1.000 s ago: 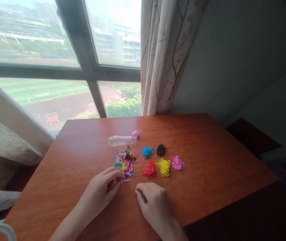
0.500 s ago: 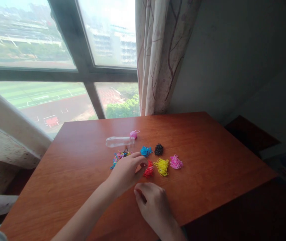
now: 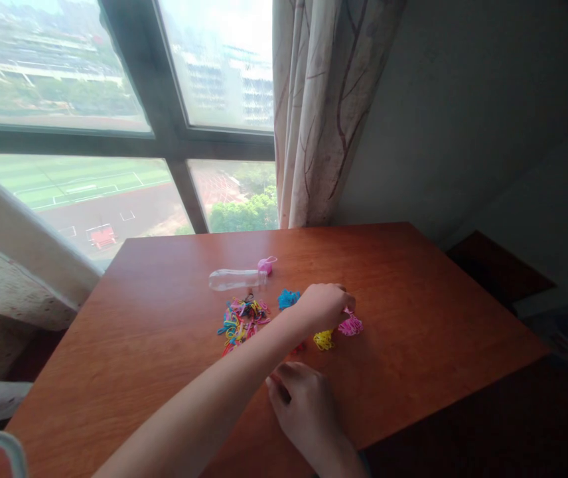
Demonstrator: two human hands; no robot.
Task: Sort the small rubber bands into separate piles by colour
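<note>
My left hand [image 3: 326, 305] reaches across to the pink rubber bands [image 3: 351, 325], with thumb and fingers pinched. A bit of pink shows at the fingertips, seemingly a pink rubber band. Under and beside this arm are yellow bands [image 3: 324, 340], a partly covered blue pile [image 3: 288, 299] and a few red bands [image 3: 300, 347]. The black pile is hidden behind the hand. A mixed heap of coloured rubber bands [image 3: 244, 318] lies left of the forearm. My right hand [image 3: 306, 411] rests curled on the table near me, its fingers closed; whatever is inside cannot be seen.
Behind the heaps, a clear bottle [image 3: 234, 279] lies on its side, with a pink looped cap [image 3: 265, 265] by its mouth. The wooden table [image 3: 413, 299] ends at a window [image 3: 174, 146] and a curtain [image 3: 308, 119]. A white curved rim [image 3: 2, 438] is at lower left.
My left hand has moved right, from above the red bands to the pink pile, uncovering the mixed heap and covering the black one. My right hand has stayed in place.
</note>
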